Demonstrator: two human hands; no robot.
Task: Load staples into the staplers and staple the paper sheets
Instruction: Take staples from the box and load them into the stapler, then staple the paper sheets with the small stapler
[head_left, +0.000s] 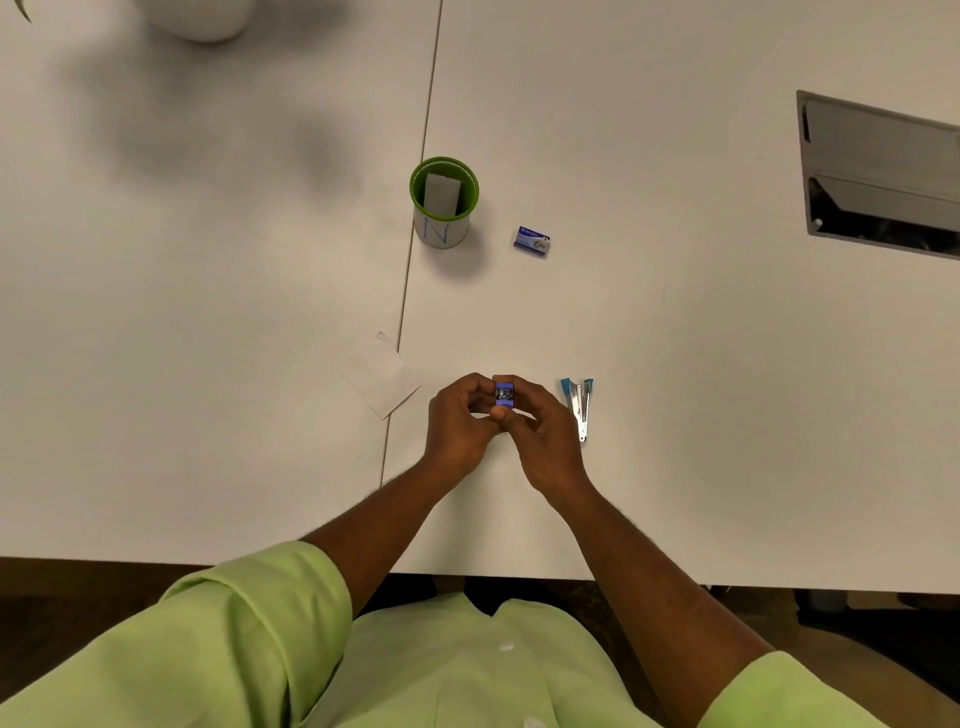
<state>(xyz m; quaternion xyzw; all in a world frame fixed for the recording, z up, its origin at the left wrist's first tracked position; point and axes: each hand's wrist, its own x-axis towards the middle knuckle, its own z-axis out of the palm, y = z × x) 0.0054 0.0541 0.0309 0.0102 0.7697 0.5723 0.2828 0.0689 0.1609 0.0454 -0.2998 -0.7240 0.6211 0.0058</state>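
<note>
Both hands meet over the near middle of the white table. My left hand and my right hand pinch a small blue staple box between their fingertips, its open end facing up with metal staples showing inside. Just right of my right hand lies a blue and silver stapler, spread open on the table. A small stack of white paper sheets lies to the left of my hands. A second blue staple box rests farther back.
A green-rimmed cup with a grey block inside stands at the back centre beside the table seam. A metal cable hatch is set into the table at the far right. A white round object sits at the far left edge.
</note>
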